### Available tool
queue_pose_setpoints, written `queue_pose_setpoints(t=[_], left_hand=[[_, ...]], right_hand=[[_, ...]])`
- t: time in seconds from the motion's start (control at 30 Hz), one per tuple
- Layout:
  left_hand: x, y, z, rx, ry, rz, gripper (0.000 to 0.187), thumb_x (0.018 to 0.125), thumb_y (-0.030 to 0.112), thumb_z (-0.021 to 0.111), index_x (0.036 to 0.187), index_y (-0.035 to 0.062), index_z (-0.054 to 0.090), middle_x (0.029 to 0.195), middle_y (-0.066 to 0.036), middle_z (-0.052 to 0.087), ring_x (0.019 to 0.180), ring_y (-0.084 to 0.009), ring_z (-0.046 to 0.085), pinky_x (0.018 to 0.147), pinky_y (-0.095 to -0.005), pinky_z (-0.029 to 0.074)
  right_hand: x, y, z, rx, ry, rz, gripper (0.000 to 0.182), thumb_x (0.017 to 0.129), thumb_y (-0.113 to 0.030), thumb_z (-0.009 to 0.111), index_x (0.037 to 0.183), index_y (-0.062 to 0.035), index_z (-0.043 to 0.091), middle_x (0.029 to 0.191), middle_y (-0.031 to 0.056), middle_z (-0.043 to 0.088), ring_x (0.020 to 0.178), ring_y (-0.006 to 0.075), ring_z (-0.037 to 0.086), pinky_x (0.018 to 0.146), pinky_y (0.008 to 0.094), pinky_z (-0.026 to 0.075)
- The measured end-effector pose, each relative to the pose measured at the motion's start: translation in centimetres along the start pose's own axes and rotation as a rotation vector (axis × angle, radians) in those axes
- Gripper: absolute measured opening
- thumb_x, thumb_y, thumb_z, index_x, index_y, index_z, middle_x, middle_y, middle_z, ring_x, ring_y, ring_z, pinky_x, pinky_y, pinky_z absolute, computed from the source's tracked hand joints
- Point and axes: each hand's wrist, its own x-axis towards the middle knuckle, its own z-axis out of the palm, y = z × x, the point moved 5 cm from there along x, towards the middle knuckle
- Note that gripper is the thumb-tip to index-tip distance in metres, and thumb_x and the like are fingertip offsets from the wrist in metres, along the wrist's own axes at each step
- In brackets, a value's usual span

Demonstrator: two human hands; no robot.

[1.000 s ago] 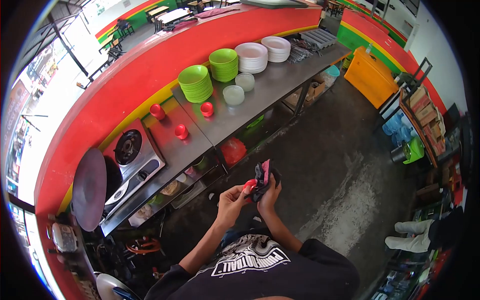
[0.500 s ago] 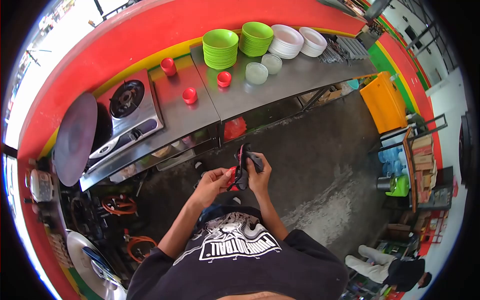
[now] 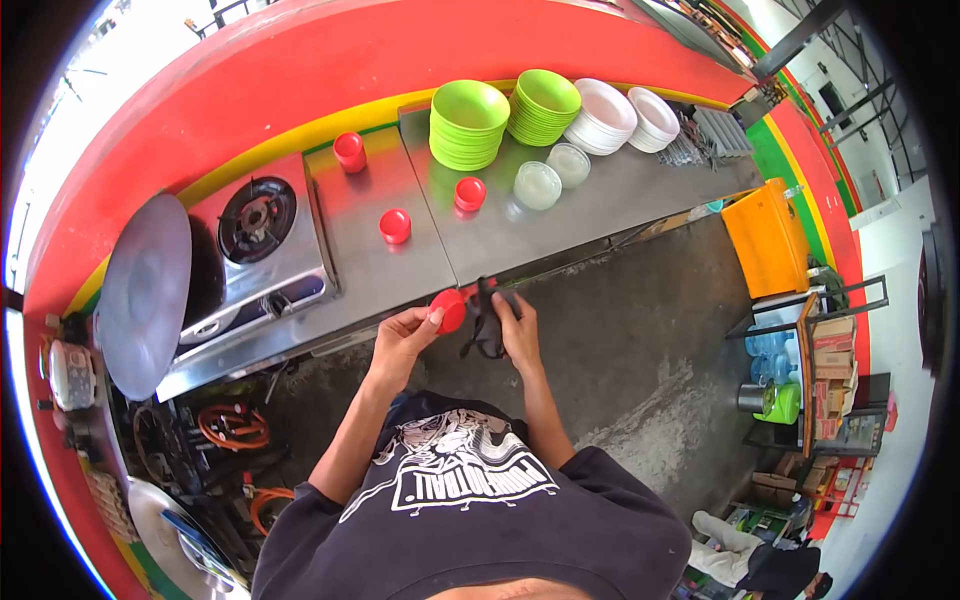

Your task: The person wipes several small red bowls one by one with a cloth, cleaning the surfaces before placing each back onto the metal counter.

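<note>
My left hand (image 3: 400, 345) pinches a round red piece (image 3: 447, 311) that looks like a small cup or lid, just past the counter's front edge. Beside it, my right hand (image 3: 518, 335) grips a dark, strap-like cloth item (image 3: 485, 325) that hangs down over the floor. On the steel counter (image 3: 410, 275) stand a red cup (image 3: 395, 226) near my left hand, another red cup (image 3: 470, 194) to its right and a third red cup (image 3: 349, 152) near the wall.
Green bowls (image 3: 468, 125), white bowls (image 3: 601, 117) and clear containers (image 3: 538, 186) stand on the counter. A gas stove (image 3: 257, 220) and a large pan lid (image 3: 145, 297) are at left. An orange crate (image 3: 768, 240) is at right; a person (image 3: 760, 562) is at lower right.
The red piece in my left hand has come away from the dark item and shows its round face. The view has shifted, with the counter now closer to my hands.
</note>
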Motion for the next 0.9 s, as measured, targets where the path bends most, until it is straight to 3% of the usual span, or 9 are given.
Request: queue_pose_setpoints(t=[0.03, 0.13, 0.17, 0.3, 0.4, 0.47, 0.67, 0.9], left_hand=[[1.3, 0.7, -0.8, 0.094, 0.020, 0.048, 0.023, 0.095, 0.020, 0.066, 0.106, 0.0007, 0.072, 0.100, -0.006, 0.070, 0.093, -0.0116, 0.064, 0.089, -0.0275, 0.049], [5.0, 2.5, -1.4, 0.212, 0.070, 0.147, 0.021, 0.092, 0.013, 0.069, 0.105, -0.0023, 0.072, 0.093, -0.006, 0.070, 0.093, -0.0113, 0.063, 0.085, -0.0267, 0.050], [6.1, 3.4, -1.4, 0.326, 0.083, 0.185, 0.018, 0.087, 0.006, 0.071, 0.103, -0.0016, 0.073, 0.093, -0.009, 0.071, 0.091, -0.0147, 0.066, 0.082, -0.0275, 0.052], [11.0, 4.7, -1.4, 0.808, -0.011, 0.526, 0.017, 0.081, 0.003, 0.071, 0.097, 0.0045, 0.074, 0.101, -0.011, 0.069, 0.089, -0.0266, 0.067, 0.075, -0.0323, 0.055], [14.7, 3.8, -1.0, 0.979, -0.035, 0.676, 0.017, 0.078, 0.002, 0.070, 0.095, 0.0051, 0.073, 0.099, -0.007, 0.070, 0.090, -0.0260, 0.067, 0.075, -0.0354, 0.055], [17.0, 3.1, -0.5, 1.058, -0.045, 0.708, 0.018, 0.076, 0.002, 0.070, 0.094, 0.0057, 0.072, 0.098, -0.005, 0.070, 0.091, -0.0254, 0.067, 0.075, -0.0363, 0.056], [22.4, 0.3, 1.1, 1.153, -0.035, 0.751, 0.018, 0.076, 0.004, 0.068, 0.093, 0.0067, 0.071, 0.098, -0.004, 0.070, 0.095, -0.0259, 0.067, 0.077, -0.0366, 0.056], [27.0, -2.3, 3.3, 1.264, 0.113, 0.604, 0.015, 0.081, 0.006, 0.066, 0.095, 0.0070, 0.072, 0.101, -0.006, 0.070, 0.111, -0.0270, 0.063, 0.081, -0.0365, 0.056]], right_hand=[[0.3, -0.6, 0.8, -0.124, 0.006, 0.093, 0.040, 0.099, -0.039, 0.056, 0.095, -0.0004, 0.068, 0.075, -0.0014, 0.061, 0.068, 0.0060, 0.052, 0.067, 0.0228, 0.043], [4.1, 3.4, 2.1, -0.202, -0.217, 0.160, 0.057, 0.099, -0.053, 0.047, 0.076, -0.0020, 0.057, 0.068, -0.0057, 0.047, 0.063, 0.0055, 0.039, 0.058, 0.0250, 0.035], [4.6, 3.6, 2.7, -0.140, -0.199, 0.160, 0.063, 0.098, -0.063, 0.040, 0.066, -0.0087, 0.038, 0.067, -0.0081, 0.032, 0.062, 0.0064, 0.027, 0.054, 0.0291, 0.024], [7.1, 2.1, 5.8, -0.076, -0.179, 0.185, 0.063, 0.098, -0.060, 0.042, 0.067, -0.0061, 0.041, 0.066, -0.0069, 0.033, 0.064, 0.0073, 0.030, 0.055, 0.0314, 0.024], [10.0, 3.8, 6.1, -0.228, -0.156, 0.229, 0.060, 0.100, -0.054, 0.044, 0.073, -0.0004, 0.050, 0.066, -0.0034, 0.041, 0.066, 0.0084, 0.036, 0.057, 0.0306, 0.031], [11.5, 2.8, 6.4, -0.331, -0.108, 0.250, 0.056, 0.100, -0.049, 0.047, 0.078, 0.0023, 0.055, 0.066, -0.0008, 0.045, 0.066, 0.0092, 0.039, 0.058, 0.0296, 0.034], [16.7, 4.9, 4.7, -0.192, 0.061, 0.081, 0.047, 0.101, -0.041, 0.048, 0.085, 0.0026, 0.057, 0.067, 0.0026, 0.046, 0.066, 0.0104, 0.040, 0.060, 0.0295, 0.035], [23.0, 8.3, 2.1, -0.161, -0.062, 0.082, 0.042, 0.101, -0.038, 0.046, 0.093, 0.0007, 0.060, 0.074, 0.0146, 0.058, 0.069, 0.0199, 0.052, 0.067, 0.0341, 0.043]])
